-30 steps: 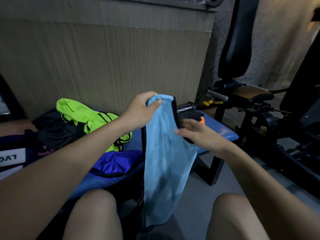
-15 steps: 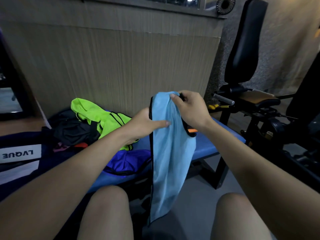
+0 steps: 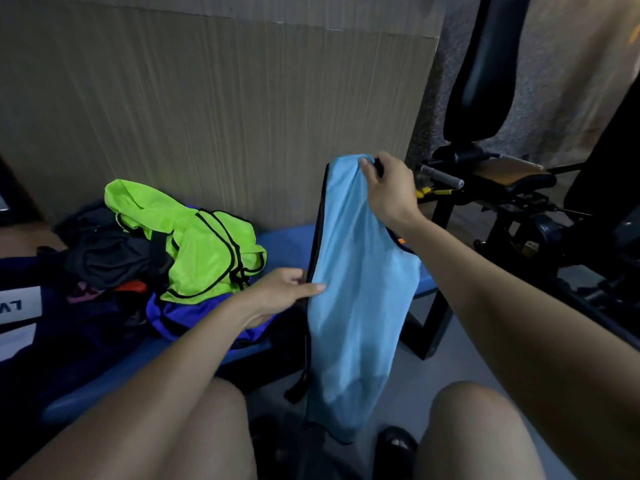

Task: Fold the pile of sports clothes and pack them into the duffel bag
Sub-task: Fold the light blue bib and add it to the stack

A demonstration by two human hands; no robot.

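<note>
A light blue mesh vest (image 3: 356, 289) with black trim hangs lengthwise in front of me, doubled over. My right hand (image 3: 389, 188) grips its top end, held high. My left hand (image 3: 280, 292) pinches its black-trimmed left edge about halfway down. On the blue bench (image 3: 284, 244) lies a pile: a neon green vest (image 3: 204, 251), a purple garment (image 3: 180, 317) beneath it and dark clothes (image 3: 104, 254) to the left. A dark navy duffel bag (image 3: 31, 327) with a white label sits at the far left.
A tall cardboard panel (image 3: 214, 116) stands behind the bench. A black gym machine with a padded seat (image 3: 512, 174) and metal frame fills the right side. My bare knees are at the bottom, over a grey floor (image 3: 415, 375).
My right hand took over the vest's top end and raised it. My left hand slid down the left edge to mid-height. The vest now hangs longer and straighter.
</note>
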